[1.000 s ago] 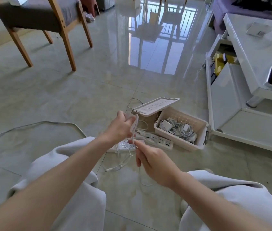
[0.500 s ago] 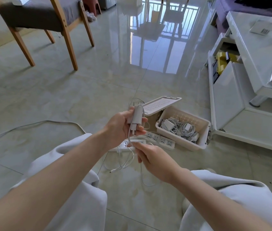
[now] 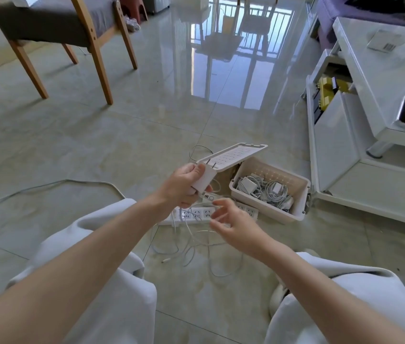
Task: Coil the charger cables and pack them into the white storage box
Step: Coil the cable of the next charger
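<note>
Currently coiling: left hand grips the charger; right hand curls at its cable, hold unclear. Next, wind slack toward the box.

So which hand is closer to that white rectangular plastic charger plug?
Left. The left hand grips the white charger plug; the right hand is just below-right of it, apart, fingertips at its thin white cable.

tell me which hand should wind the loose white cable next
Probably right: the left hand grips the white rectangular charger brick, while the right hand sits at its thin white cable.
</note>
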